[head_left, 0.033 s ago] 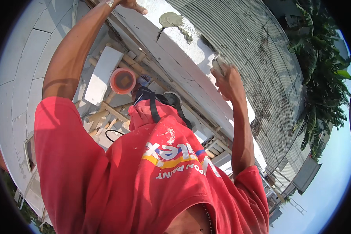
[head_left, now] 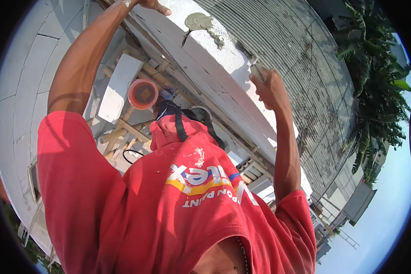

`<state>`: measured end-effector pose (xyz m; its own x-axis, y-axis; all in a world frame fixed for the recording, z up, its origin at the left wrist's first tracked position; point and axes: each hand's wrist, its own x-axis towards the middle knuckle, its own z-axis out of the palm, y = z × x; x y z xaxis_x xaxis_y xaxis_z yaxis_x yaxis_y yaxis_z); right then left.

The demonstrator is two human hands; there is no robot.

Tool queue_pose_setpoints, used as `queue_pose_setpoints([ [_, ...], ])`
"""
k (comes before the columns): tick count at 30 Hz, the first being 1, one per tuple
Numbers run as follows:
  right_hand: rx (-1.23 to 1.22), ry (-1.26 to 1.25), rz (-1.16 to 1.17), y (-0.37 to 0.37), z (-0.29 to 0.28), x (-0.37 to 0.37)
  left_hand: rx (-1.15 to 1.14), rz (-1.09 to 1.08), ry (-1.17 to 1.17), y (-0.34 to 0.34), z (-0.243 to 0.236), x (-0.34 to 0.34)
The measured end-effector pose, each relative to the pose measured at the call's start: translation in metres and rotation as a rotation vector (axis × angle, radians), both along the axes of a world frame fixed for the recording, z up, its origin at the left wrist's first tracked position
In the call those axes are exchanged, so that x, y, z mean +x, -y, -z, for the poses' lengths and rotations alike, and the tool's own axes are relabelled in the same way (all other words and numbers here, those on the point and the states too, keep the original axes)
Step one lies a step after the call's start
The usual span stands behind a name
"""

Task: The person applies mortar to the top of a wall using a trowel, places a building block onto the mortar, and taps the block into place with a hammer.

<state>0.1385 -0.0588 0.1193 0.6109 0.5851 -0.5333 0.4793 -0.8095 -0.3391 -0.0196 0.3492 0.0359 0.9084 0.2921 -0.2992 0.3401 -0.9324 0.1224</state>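
A white block wall (head_left: 223,75) runs diagonally from the upper left to the lower right, with a patch of wet grey mortar (head_left: 198,21) on its top. My left hand (head_left: 154,5) is at the wall's upper end, its thumb stretched out; the picture's top edge cuts off the rest of it. Further along, my right hand (head_left: 271,87) closes round a greyish trowel-like tool (head_left: 259,72) over the wall's far edge. Some mortar shows by the tool's tip, and my fingers partly hide the tool.
Behind the wall lies a corrugated roof (head_left: 301,86), with leafy plants (head_left: 374,77) to the right. Below me, an orange bucket (head_left: 143,94) stands beside a loose white block (head_left: 119,89) on bamboo scaffolding (head_left: 134,131). Another block wall (head_left: 27,68) rises at left.
My right hand and the tool have shifted slightly up and away from the wall's near side. My left hand stays nearly where it was.
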Motion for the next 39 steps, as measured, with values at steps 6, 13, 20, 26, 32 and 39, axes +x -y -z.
queue_pose_setpoints([
  [6,0.204,0.436,-0.099,0.095,-0.010,0.007,0.019,-0.024,0.017,0.000,-0.002,-0.017],
  [13,0.354,0.592,-0.214,0.125,0.052,-0.051,0.173,-0.034,0.128,0.029,-0.004,-0.023],
  [20,0.362,0.538,-0.153,0.081,0.068,-0.091,0.144,-0.030,0.300,0.175,0.014,-0.018],
  [26,0.501,0.499,-0.085,0.066,0.081,-0.120,0.143,0.003,0.422,0.197,0.027,-0.013],
  [32,0.590,0.452,0.013,0.065,0.091,-0.127,0.052,0.024,0.458,0.199,0.019,-0.003],
  [39,0.723,0.185,0.056,0.054,0.092,-0.121,0.106,0.122,0.569,0.162,-0.022,-0.024],
])
